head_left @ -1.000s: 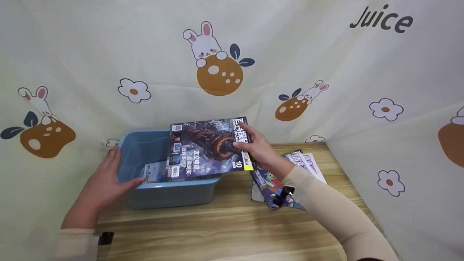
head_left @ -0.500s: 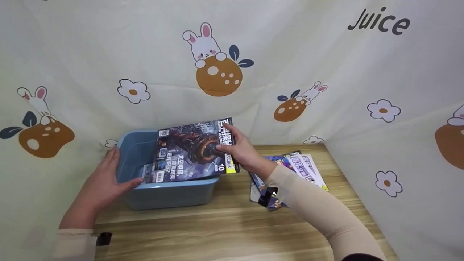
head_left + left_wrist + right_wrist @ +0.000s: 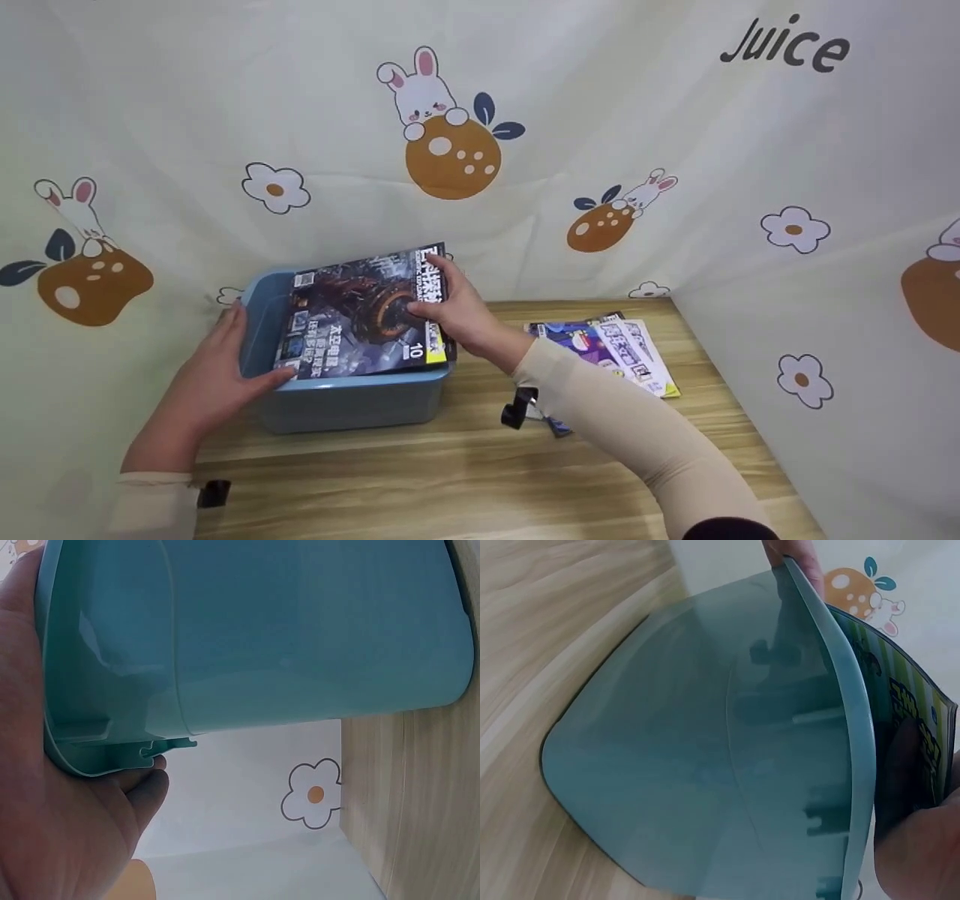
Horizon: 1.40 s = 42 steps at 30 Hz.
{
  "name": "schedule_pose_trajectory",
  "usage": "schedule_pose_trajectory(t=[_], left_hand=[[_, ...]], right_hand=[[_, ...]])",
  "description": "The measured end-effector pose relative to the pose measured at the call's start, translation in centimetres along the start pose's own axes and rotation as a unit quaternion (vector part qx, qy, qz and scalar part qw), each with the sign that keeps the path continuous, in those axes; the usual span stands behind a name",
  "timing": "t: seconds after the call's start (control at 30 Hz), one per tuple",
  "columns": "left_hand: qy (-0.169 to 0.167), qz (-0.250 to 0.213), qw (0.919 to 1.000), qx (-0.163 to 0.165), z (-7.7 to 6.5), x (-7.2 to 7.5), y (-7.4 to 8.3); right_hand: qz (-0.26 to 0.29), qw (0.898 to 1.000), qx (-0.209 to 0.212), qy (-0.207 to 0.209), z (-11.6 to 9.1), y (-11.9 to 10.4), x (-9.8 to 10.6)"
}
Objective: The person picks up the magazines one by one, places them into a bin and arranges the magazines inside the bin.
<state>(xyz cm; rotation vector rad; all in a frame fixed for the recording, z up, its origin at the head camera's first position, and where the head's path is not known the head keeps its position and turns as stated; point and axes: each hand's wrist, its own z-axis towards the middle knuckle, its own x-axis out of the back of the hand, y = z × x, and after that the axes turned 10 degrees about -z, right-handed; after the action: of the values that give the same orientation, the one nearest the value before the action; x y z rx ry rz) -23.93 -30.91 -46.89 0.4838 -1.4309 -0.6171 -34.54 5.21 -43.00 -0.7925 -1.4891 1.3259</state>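
Observation:
A blue plastic bin (image 3: pixel 352 409) stands on the wooden table. My left hand (image 3: pixel 199 382) grips its left end, thumb over the front rim and fingers along the outer side. In the left wrist view, fingertips (image 3: pixel 150 795) curl beneath the rim. A dark magazine (image 3: pixel 352 315) with a machine on its cover lies across the bin's mouth, tilted, mostly within the rim. My right hand (image 3: pixel 469 311) pinches its right edge, thumb on the cover and other fingers underneath. The right wrist view shows the magazine's striped underside (image 3: pixel 922 712) beyond the rim. The bin's inside is mostly hidden beneath the magazine.
Several magazines (image 3: pixel 622 345) lie fanned on the table (image 3: pixel 420 480) to the right, partly covered by my right forearm. A pale curtain (image 3: pixel 337 97) printed with rabbits and oranges hangs behind the bin and along both sides.
My right hand has carried the magazine leftward from the bin's right side until it covers most of the mouth. More of the magazine pile shows at right. The left hand stays on the rim.

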Motion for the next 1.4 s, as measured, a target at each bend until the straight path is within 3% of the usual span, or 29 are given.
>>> schedule_pose_trajectory(t=[0.27, 0.63, 1.4], left_hand=[[-0.005, -0.008, 0.9999, 0.005, -0.1, -0.3, 0.0], [0.001, -0.011, 0.9999, -0.009, -0.7, -0.3, -0.1], [0.009, -0.002, 0.9998, -0.018, -0.1, 0.0, -0.2]], right_hand=[[-0.067, 0.997, 0.002, 0.021, 0.3, 0.1, -1.5], [-0.114, 0.993, -0.01, 0.009, 0.1, -0.3, -3.1], [-0.165, 0.986, -0.012, -0.021, 0.8, -0.6, -3.5]])
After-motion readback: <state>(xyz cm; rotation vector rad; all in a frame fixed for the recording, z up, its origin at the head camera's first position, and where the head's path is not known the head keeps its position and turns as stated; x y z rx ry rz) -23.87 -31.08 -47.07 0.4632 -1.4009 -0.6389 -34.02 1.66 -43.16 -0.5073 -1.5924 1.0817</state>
